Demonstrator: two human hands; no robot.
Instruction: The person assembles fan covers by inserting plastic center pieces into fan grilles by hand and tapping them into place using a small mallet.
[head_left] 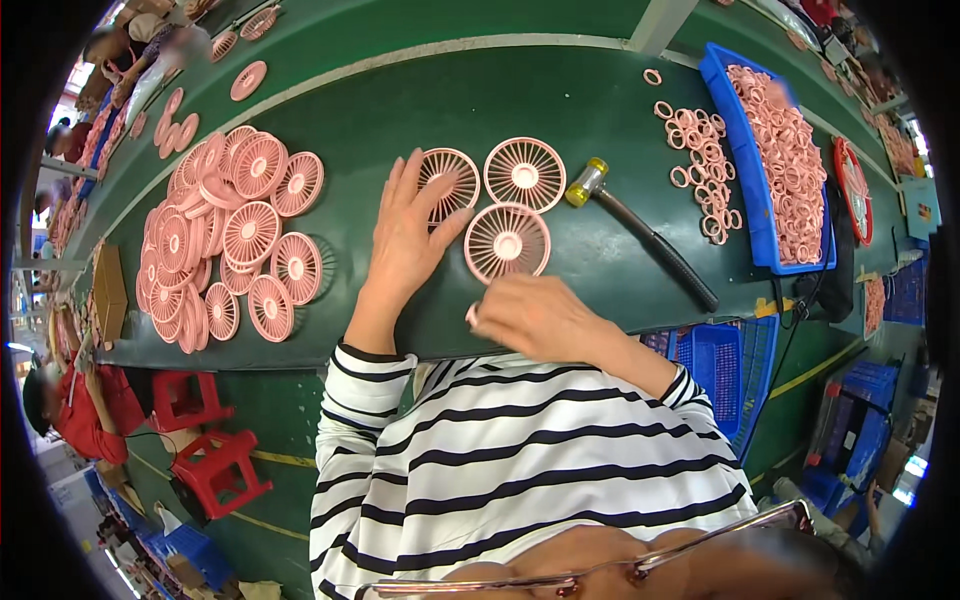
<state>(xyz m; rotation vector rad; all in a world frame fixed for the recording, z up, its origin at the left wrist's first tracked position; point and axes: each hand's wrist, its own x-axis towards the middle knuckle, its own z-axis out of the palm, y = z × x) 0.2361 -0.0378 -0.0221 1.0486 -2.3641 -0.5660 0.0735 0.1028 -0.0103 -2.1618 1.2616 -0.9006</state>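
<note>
Three round pink fan grilles with radial spokes lie grouped on the green table: a left grille (447,172), a right grille (525,174) and a near grille (506,243). My left hand (408,232) rests over the left grille, its fingers apart and partly covering it. The thumb reaches toward the near grille's rim. My right hand (540,316) is closed just below the near grille, slightly blurred. At its left edge a small pink piece (471,315) shows between the fingers; the rest of it is hidden. A mallet (650,238) with a yellow head and black handle lies to the right.
A heap of pink grilles (190,245) covers the table's left side. Loose pink rings (700,160) lie at the right, beside a blue tray (770,240) full of rings. A blue crate (712,365) stands below the table edge, and red stools (215,470) stand at lower left.
</note>
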